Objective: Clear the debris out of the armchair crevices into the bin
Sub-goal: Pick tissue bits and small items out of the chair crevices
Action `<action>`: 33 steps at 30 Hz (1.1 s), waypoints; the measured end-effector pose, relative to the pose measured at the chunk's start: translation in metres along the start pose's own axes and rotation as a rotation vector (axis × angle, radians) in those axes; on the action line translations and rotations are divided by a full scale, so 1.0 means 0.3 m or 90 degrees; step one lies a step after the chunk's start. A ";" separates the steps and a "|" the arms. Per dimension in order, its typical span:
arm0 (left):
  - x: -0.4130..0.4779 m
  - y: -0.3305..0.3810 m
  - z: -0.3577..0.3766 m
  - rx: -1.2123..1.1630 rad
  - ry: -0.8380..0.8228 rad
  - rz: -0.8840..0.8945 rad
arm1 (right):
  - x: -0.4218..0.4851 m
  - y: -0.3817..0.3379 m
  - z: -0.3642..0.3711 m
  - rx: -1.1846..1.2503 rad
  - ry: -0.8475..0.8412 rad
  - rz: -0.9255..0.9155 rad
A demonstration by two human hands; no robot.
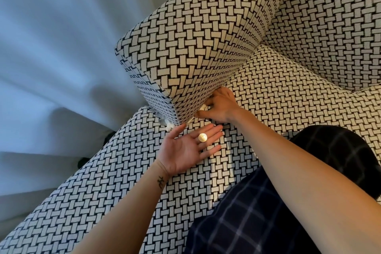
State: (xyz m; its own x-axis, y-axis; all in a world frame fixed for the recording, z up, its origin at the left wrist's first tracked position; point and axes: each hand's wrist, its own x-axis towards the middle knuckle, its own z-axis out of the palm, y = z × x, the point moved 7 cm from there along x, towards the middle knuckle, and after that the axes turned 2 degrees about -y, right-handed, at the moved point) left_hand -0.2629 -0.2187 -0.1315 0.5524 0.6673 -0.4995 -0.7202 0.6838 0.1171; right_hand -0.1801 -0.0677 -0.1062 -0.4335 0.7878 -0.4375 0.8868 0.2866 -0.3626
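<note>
Head view, angled steeply down onto an armchair [288,93] covered in black-and-white basket-weave fabric. Boxy armrest [185,47] at frame centre, standing above the seat cushion [123,171], with a narrow crevice [235,73] along the join between the two. Left hand [185,148] held palm up over the seat cushion, in front of the armrest's corner; contact with the fabric not determinable. Fingers straight and relaxed, gripping nothing. Round pale-gold coin [202,137] lying flat on the base of those fingers. Right hand [221,105] pressed in at the crevice, back of the hand upward, fingers curled against the armrest's inner face. White scrap [203,107] pinched between its thumb and fingertips, right at the mouth of the crevice. Hands near each other but apart, the right beyond the left. Further debris observed at the armrest's front lower corner: a cluster of white bits [169,127] poking out of the crevice, and just beside it a small grey shiny piece [161,122], identity not determinable. Thin white sliver [190,119] also showing at the crevice, between that corner and the right thumb. Small dark tattoo [160,180] on the inner left wrist. Dark checked trousers [257,212] at lower right, over the seat cushion. Pale grey-blue curtain [51,47] hanging in folds, filling the left side beside the armchair.
</note>
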 end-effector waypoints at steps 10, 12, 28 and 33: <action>-0.001 -0.003 -0.008 -0.002 0.001 -0.003 | -0.041 0.012 -0.004 0.060 0.066 -0.057; 0.001 -0.003 -0.007 -0.005 0.002 -0.003 | -0.052 0.010 -0.004 0.072 0.099 -0.062; 0.005 0.005 -0.010 0.003 -0.007 0.004 | -0.075 -0.012 0.005 0.107 0.212 -0.061; 0.006 0.000 -0.014 0.022 -0.011 0.001 | -0.077 0.003 0.016 0.161 0.215 -0.090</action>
State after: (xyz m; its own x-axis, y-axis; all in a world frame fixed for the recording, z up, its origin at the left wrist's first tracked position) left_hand -0.2638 -0.2188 -0.1361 0.5594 0.6730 -0.4839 -0.7061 0.6927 0.1471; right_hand -0.1701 -0.0883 -0.1004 -0.4334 0.8966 -0.0906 0.7376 0.2952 -0.6073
